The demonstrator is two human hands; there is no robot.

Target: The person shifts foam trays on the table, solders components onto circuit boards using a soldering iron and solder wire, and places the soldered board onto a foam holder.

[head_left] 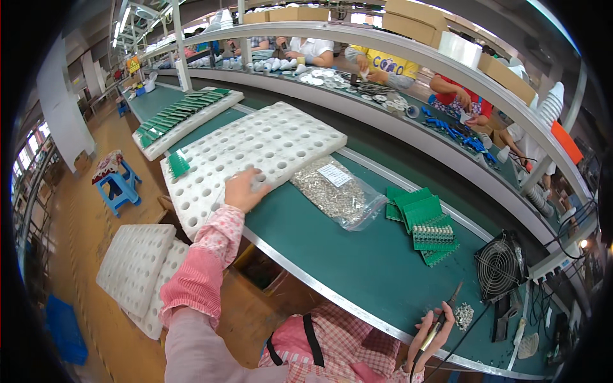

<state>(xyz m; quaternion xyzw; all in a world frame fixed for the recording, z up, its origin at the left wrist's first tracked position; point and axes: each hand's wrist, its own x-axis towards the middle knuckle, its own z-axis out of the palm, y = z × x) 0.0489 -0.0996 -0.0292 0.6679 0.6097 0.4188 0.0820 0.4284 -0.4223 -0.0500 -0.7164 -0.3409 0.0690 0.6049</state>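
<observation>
My left hand (244, 190) rests at the near edge of a white foam tray (274, 124) full of round holes. Its fingers are spread and hold nothing. One green circuit board (178, 164) lies on the tray's left end. My right hand (431, 332), at the bench's front edge, is closed around a soldering iron (440, 319) with its tip pointing up and away. Beside that hand sits a small heap of silvery parts (464, 316). Farther off lie several stacked green circuit boards (418, 210); the board strip (434, 237) on top carries a row of small pale parts.
A clear bag of metal parts (332, 191) lies between tray and boards. A black fan (498, 268) and cables stand at right. Another foam tray (185, 121) bears several boards. More foam trays (134, 265) and a blue stool (119, 188) are at left. People work across the bench.
</observation>
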